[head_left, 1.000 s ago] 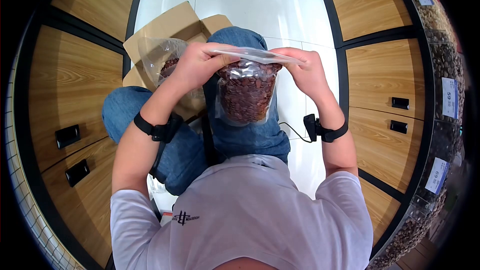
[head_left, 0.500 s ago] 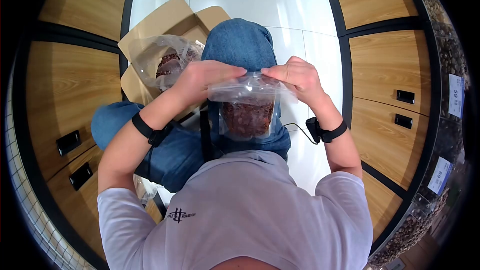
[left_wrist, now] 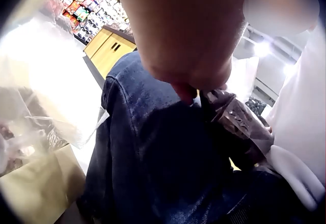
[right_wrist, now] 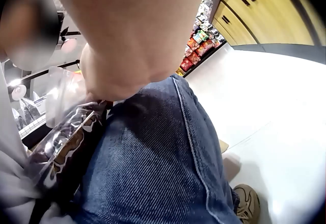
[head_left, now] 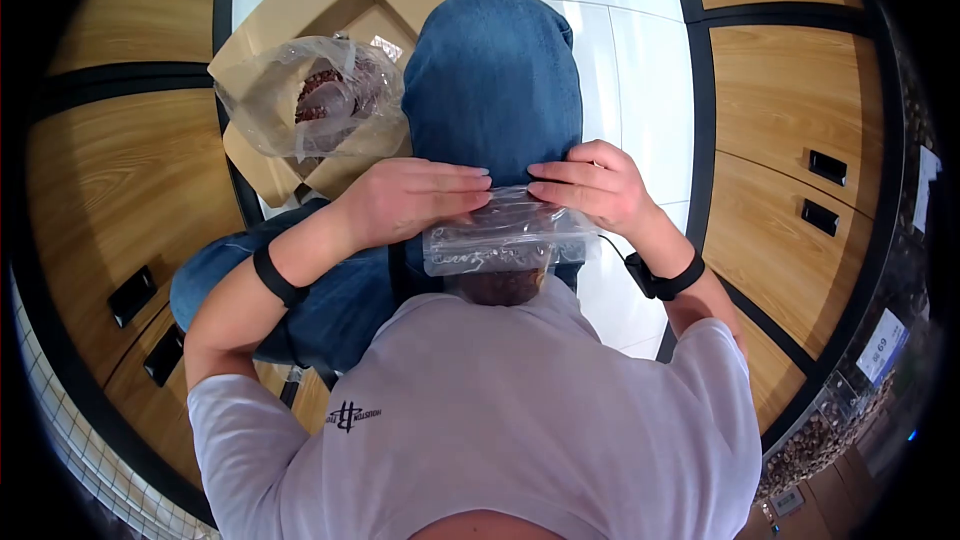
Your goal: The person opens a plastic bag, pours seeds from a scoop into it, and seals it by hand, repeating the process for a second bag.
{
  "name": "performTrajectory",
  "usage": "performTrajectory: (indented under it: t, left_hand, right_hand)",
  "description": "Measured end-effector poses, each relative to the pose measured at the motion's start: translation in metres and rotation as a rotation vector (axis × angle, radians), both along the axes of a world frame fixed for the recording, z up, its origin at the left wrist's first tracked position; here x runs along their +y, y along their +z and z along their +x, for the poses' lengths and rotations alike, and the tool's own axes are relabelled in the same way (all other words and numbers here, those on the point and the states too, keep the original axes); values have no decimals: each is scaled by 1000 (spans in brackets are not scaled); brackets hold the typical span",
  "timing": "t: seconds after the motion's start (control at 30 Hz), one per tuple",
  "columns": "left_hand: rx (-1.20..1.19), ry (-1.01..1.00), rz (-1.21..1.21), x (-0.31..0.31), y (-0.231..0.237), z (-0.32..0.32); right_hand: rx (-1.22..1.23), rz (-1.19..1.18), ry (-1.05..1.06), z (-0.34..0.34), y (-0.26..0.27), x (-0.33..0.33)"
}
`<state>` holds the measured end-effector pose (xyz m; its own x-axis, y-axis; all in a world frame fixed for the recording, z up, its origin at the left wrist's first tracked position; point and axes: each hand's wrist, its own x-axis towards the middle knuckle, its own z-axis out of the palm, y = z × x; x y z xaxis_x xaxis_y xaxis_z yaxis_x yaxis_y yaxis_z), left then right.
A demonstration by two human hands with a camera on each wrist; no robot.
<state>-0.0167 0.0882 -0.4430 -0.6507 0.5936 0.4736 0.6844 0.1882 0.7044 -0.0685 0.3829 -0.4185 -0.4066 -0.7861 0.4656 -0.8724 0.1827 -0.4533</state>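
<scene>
A clear zip bag (head_left: 515, 230) of dark reddish-brown pieces lies over the person's lap, its lower part against the shirt. The left hand (head_left: 415, 198) grips the bag's far edge from the left, fingers extended across the plastic. From the right, the right hand (head_left: 592, 188) grips that same edge, a small gap between the two sets of fingertips. Both thumbs are hidden in the head view. The left wrist view shows the bag (left_wrist: 239, 122) beside the left hand (left_wrist: 188, 61); the right wrist view shows the bag (right_wrist: 69, 142) below the right hand (right_wrist: 125, 74).
An opened cardboard box (head_left: 285, 15) on the floor at left holds a large clear bag (head_left: 345, 100) of similar pieces. A raised jeans knee (head_left: 492, 80) stands beyond the hands. Wooden cabinets (head_left: 785, 100) line both sides.
Both hands have moved the bag's upper edge down toward the body, and the bag now lies nearer the shirt. The fingers have come closer together. The head view has shifted, with the knee appearing larger.
</scene>
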Motion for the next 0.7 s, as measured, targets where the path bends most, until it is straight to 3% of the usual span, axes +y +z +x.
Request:
performTrajectory:
  t: [0.27,0.37,0.7]
  left_hand:
    - [-93,-102,-80,-8,8,-2]
    - [-79,-111,-91,-10,10,-5]
    - [13,-72,-135,-18,-3,2]
  right_hand:
    - [-195,73,-79,23,1,5]
    - [-95,83,-128,27,-5,5]
    - [-164,1,-290,49,-17,-10]
